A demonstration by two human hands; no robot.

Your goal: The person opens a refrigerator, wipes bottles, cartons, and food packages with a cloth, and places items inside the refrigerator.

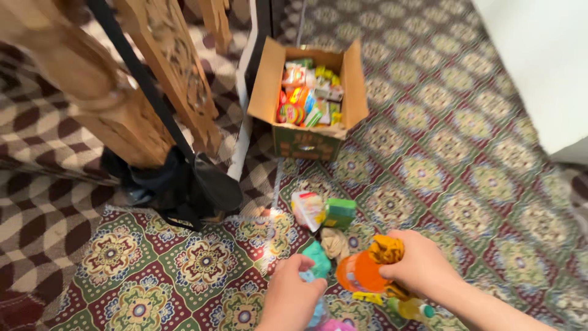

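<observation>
Orange lid (360, 274) and yellow bag (386, 249) are sitting in the right hand (419, 265) over the carpet (465, 178).
Its grip is closing around both, low near the carpet's front edge. The left hand (294, 294) is pinching a teal thing (317, 257), just to the left, almost touching the lid.

One open cardboard box (306, 104); one black bag (184, 184); two hands, left hand (293, 297), right hand (416, 263); one green packet (340, 213).
</observation>
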